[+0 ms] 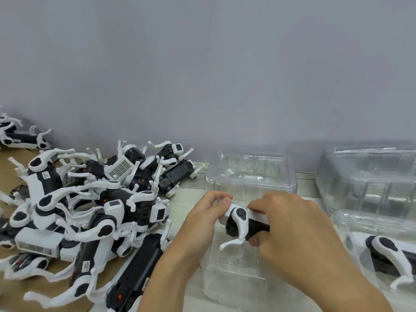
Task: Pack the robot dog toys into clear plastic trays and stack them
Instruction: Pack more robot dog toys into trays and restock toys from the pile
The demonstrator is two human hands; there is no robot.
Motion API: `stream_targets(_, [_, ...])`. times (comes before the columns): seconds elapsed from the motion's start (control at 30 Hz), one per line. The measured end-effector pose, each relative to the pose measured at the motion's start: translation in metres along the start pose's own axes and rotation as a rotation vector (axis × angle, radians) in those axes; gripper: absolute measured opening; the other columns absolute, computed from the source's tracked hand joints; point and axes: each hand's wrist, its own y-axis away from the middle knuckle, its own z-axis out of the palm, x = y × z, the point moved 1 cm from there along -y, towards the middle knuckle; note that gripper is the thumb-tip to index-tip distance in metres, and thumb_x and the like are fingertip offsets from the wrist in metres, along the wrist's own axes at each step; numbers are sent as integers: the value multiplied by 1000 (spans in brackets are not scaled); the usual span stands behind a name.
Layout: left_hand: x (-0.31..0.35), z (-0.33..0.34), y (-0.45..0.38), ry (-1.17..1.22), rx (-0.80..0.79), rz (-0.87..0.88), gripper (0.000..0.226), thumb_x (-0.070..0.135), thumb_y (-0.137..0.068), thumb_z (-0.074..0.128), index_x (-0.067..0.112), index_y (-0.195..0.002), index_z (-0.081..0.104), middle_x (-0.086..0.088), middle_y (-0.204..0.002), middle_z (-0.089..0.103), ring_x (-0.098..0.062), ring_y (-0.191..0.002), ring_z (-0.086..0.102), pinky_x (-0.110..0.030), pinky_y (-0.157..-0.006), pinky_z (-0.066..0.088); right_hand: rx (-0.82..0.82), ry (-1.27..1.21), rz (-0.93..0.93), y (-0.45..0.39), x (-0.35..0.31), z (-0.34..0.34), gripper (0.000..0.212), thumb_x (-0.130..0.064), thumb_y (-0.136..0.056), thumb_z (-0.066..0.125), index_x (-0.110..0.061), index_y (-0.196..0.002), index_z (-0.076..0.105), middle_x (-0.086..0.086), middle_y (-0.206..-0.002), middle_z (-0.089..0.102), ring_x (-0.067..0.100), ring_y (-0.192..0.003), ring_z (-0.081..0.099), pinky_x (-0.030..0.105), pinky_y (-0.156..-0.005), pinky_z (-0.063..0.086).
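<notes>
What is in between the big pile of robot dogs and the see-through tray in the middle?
In the head view, the person's left hand and forearm cross that stretch, over bare table. Nothing else lies between the pile and the tray.

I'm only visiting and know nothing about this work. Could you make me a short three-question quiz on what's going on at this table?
1. True or false: both hands, left hand and right hand, grip one robot dog toy.
2. Where is the pile of unpacked toys? A) to the person's left B) to the person's right C) inside a tray
3. Fill in: the held toy is over a clear plastic ____.

Key: 1 true. 2 A. 3 tray; another tray at the right edge, the packed tray, already has a toy in it.
</notes>
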Motion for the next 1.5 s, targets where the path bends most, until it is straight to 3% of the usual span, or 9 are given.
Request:
stream_targets(0.63, [-1,0,0,-6,-11,28,23,41,-75,63,33,-94,74,-16,-114,68,-39,-119,59,-59,-110,40,5,22,-6,0,0,3,13,-36,-77,59,-26,-77,51,-11,-85,54,14,-76,50,25,-53,27])
stream_targets(0.8, [-1,0,-1,-4,-18,25,22,41,-76,63,35,-94,74,-10,-101,65,-41,-117,59,-60,-110,39,3,30,-3,0,0,3,12,-35,-76,61,-26,-79,52,-11,-85,53,14,-79,52,29,-56,31])
stream_targets(0.97, [0,0,-1,-9,-21,25,21,38,-77,62,34,-93,74,-8,-99,66,-28,-100,63,-61,-109,39,3,32,-9,0,0,3,12,-37,-78,60,-27,-80,53,-11,-85,53,13,-79,52,29,-58,33])
stream_targets(1.5, [4,4,3,-50,-8,45,18,41,-78,61,38,-92,72,0,-94,70,-23,-96,65,-56,-106,45,17,18,-21,-1,4,5,14,-37,-75,58,-26,-73,50,-12,-81,54,11,-75,50,27,-56,31])
